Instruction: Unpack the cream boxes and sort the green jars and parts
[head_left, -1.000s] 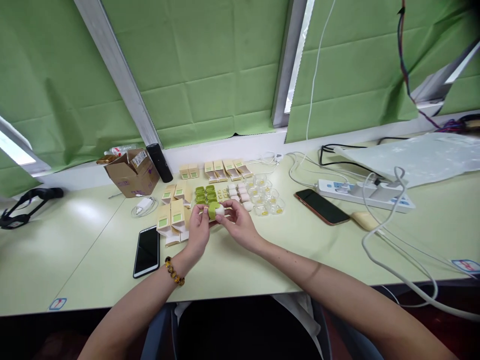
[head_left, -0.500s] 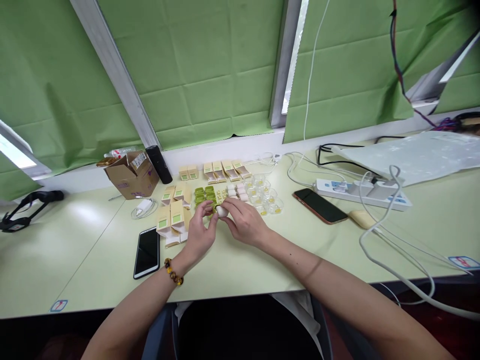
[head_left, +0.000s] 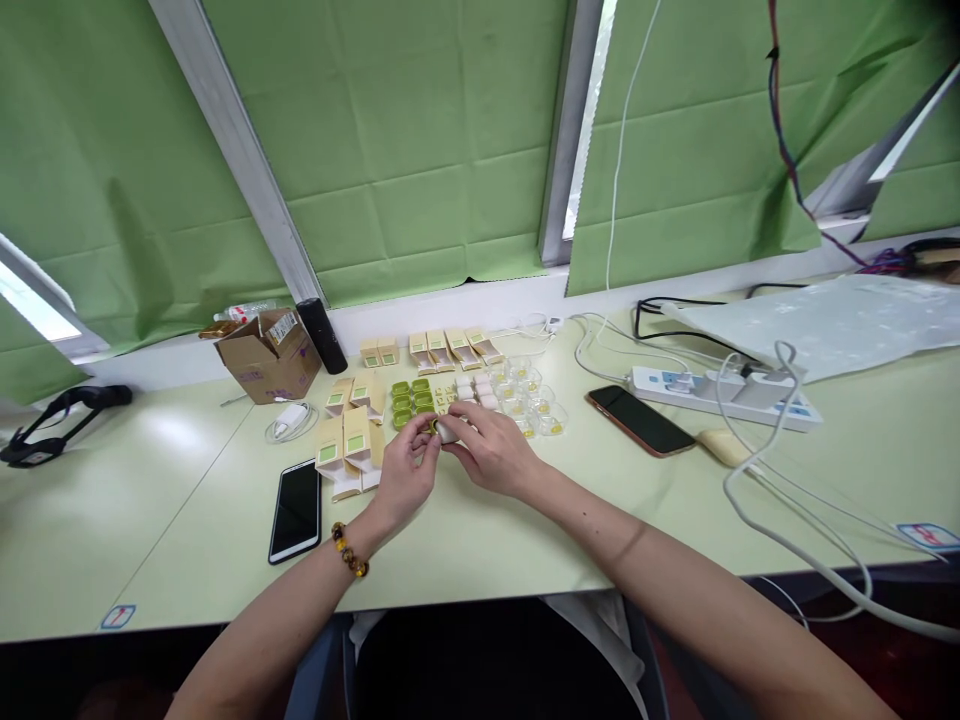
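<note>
Between the fingertips of both hands, low over the table's middle, is a small rounded white piece (head_left: pixel 448 433) with a yellowish-green end toward the left. My left hand (head_left: pixel 407 462) pinches that end with thumb and fingers. My right hand (head_left: pixel 491 448) grips the white side from above, partly hiding it. Just beyond the hands stand green square cups (head_left: pixel 402 404) in rows, tiny yellowish pieces (head_left: pixel 441 394), white and pale pink blocks (head_left: pixel 484 388), and clear plastic cups (head_left: pixel 553 418) with yellow spots inside. Small open cartons (head_left: pixel 360 440) with green windows stand left of them.
A phone (head_left: pixel 295 510) lies at the left and another phone (head_left: pixel 640 420) at the right. A power strip (head_left: pixel 724 397) with loose white cables is beyond it. At the back left are a cardboard box (head_left: pixel 270 362), a black cylinder (head_left: pixel 322 336) and a charger (head_left: pixel 291 420).
The view has tilted up slightly, so the table sits a little lower. Both hands keep the white piece between them, with only small finger shifts.
</note>
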